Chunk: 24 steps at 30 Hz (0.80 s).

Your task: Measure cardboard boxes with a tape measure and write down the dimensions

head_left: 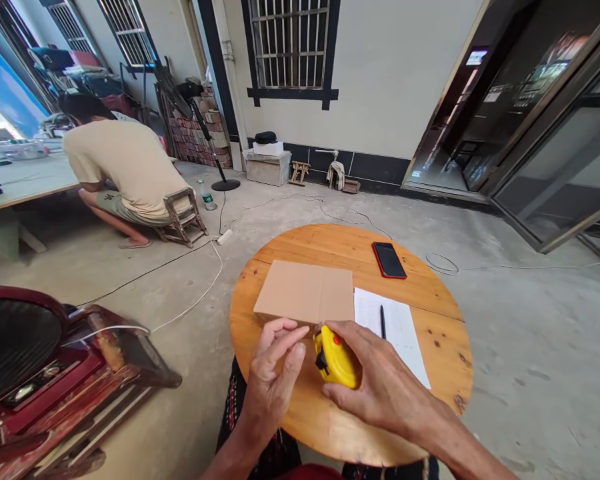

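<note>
A yellow tape measure [341, 363] with a red button and a black part on its left side is gripped in my right hand [380, 380], above the near half of the round wooden table. My left hand [275, 373] is just left of it, fingers stretched out and apart, holding nothing visible. Beyond both hands lies a closed brown cardboard box [305, 290]. To its right is a white sheet of paper [405, 340] with faint writing, and a black pen [383, 321] rests on it.
On the round table [445, 333] a phone [389, 259] lies at the far right. Left of me stands a dark red speaker-like device [35, 367] on a wooden seat. A person [125, 167] sits on a small chair at the back left. Cables [220, 267] cross the floor.
</note>
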{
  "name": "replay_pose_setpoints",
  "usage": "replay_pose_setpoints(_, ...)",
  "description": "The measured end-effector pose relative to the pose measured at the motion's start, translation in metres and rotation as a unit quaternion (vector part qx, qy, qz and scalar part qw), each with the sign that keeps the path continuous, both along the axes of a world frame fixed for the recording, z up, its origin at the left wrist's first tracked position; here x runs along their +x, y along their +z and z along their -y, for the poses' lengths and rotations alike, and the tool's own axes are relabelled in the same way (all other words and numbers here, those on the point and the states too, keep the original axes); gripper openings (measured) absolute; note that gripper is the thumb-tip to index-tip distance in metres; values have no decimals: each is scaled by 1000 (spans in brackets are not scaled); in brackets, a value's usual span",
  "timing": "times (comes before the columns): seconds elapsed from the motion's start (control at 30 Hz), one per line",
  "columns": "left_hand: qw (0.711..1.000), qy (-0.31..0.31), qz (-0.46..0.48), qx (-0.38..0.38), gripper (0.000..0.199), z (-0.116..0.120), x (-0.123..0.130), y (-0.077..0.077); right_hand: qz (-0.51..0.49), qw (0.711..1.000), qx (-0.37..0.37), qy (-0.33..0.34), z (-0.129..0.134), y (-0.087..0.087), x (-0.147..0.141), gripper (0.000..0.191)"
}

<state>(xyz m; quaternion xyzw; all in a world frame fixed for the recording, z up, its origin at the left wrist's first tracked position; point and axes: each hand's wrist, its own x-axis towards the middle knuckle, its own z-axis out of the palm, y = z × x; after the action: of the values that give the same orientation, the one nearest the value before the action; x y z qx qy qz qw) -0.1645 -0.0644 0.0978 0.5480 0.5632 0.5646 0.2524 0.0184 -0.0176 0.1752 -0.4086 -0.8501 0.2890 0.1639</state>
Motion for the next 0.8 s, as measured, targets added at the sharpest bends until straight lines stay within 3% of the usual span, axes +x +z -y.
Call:
replay_pose_setpoints(0.13, 993, 103, -45, 18, 28, -1, -28, -15, 48, 995, 76, 29, -34, 6, -13, 58)
replay_pose_setpoints(0.2, 983, 176, -39, 15, 33, -12, -49, -26, 79, 990, 109, 50, -57, 5, -24, 58)
replay_pose_setpoints(0.27, 981, 194, 12, -17, 42, -30, -69, -37, 101, 985, 124, 67, -80, 2, -36, 59)
replay_pose_setpoints(0.4, 984, 81, 129, -91, 57, -66, -89, -55, 118, 982, 126, 75, -111, -11, -56, 61)
replay_pose_setpoints(0.53, 983, -26, 166, -69, 56, -82, -79, -58, 74, 987, 124, 64, -112, -24, -45, 75)
replay_pose_setpoints(0.63, 979, -20, 198, -46, 54, -84, -68, -58, -59, 987, 121, -86, -94, -42, -16, 64)
replay_pose_setpoints(0.73, 970, 2, 237, -52, 54, -85, -63, -62, -226, 926, 70, -294, -62, -74, 9, 47)
replay_pose_setpoints(0.8, 965, 27, 254, -56, 53, -86, -62, -66, -268, 899, -40, -344, -39, -98, 14, 50)
